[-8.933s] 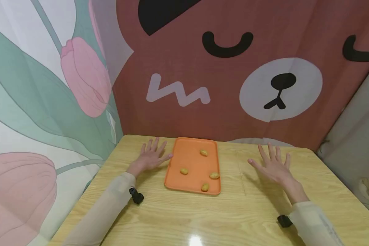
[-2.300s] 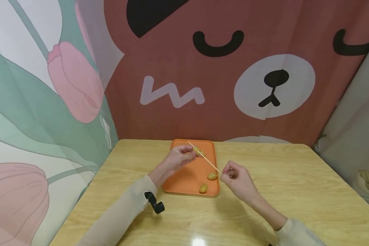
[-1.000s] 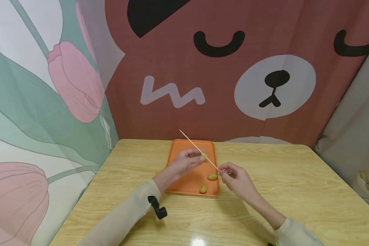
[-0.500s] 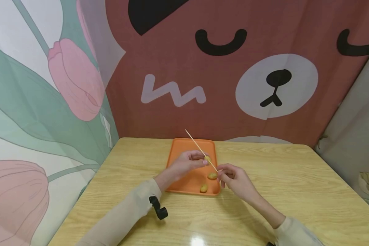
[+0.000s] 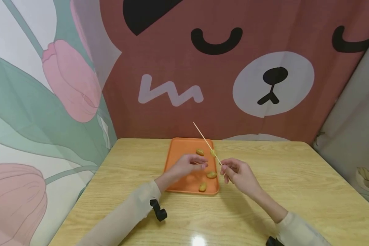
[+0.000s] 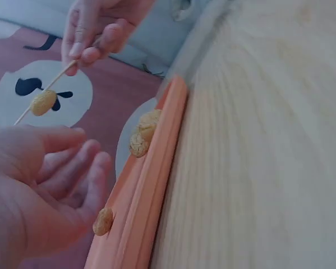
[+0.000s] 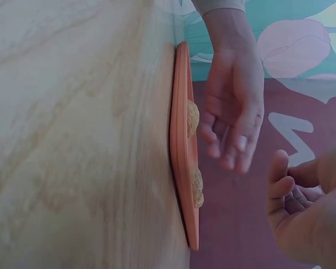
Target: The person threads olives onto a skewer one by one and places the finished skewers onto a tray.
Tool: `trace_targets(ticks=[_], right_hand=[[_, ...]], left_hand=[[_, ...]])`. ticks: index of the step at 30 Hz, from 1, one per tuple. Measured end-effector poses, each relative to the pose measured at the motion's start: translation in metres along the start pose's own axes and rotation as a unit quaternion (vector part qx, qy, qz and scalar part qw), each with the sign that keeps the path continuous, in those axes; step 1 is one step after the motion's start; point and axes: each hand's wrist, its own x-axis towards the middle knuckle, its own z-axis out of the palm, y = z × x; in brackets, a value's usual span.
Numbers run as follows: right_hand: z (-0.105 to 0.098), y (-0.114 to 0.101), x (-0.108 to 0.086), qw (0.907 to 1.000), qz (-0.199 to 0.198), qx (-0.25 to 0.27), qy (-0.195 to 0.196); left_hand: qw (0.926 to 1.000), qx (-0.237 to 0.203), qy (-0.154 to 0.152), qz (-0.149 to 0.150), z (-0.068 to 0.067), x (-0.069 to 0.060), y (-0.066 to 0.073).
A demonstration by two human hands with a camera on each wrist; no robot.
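My right hand (image 5: 242, 176) pinches the lower end of a thin bamboo skewer (image 5: 201, 133), which slants up to the left above the orange tray (image 5: 192, 188). One small, wrinkled yellow-brown lump, like a baby potato, is threaded on the skewer (image 6: 44, 103) near my right fingers. Over the tray, my left hand (image 5: 183, 166) has relaxed, slightly bent fingers with nothing between them; in the left wrist view it is apart from the skewered lump. Three similar lumps lie on the tray: one farther back (image 5: 200, 152), one by the right edge (image 5: 211, 175) and one at the front (image 5: 202, 187).
The tray lies on a light wooden table (image 5: 135, 218), near its back edge. Behind stands a curtain printed with a bear (image 5: 172, 116) and tulips. Black cameras are strapped to both wrists.
The skewer, on the table at first, is now in my right hand with a lump on it. Within the last half second, my left fingers have come away from that lump and the skewer has risen.
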Motion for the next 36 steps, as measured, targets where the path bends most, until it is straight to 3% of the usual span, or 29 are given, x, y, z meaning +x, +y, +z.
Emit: trace_targets(ticks=[4, 10, 13, 23, 26, 32, 36], right_hand=[[-0.007, 0.0, 0.001, 1.0, 0.004, 0.001, 0.009], [-0.014, -0.001, 0.003, 0.9996, 0.026, 0.008, 0.003], [-0.016, -0.001, 0.004, 0.9995, 0.032, 0.008, -0.001], [-0.017, -0.001, 0.004, 0.999, 0.038, 0.022, -0.001], [-0.017, -0.001, 0.004, 0.9986, 0.041, 0.031, -0.004], [-0.017, -0.003, 0.003, 0.9977, 0.046, 0.048, -0.01], [-0.018, -0.003, 0.003, 0.997, 0.041, 0.062, -0.018]], left_hand=[[0.994, 0.109, -0.013, -0.004, 0.002, -0.006, 0.004], [0.9688, 0.232, -0.079, -0.032, 0.007, -0.018, 0.015], [0.9608, 0.258, -0.095, -0.033, 0.01, -0.021, 0.019], [0.9492, 0.271, -0.159, -0.011, 0.015, -0.024, 0.023], [0.9532, 0.259, -0.155, -0.011, 0.013, -0.022, 0.021], [0.977, 0.188, -0.1, -0.011, 0.002, -0.017, 0.02], [0.9913, 0.113, -0.06, -0.028, -0.009, -0.011, 0.021]])
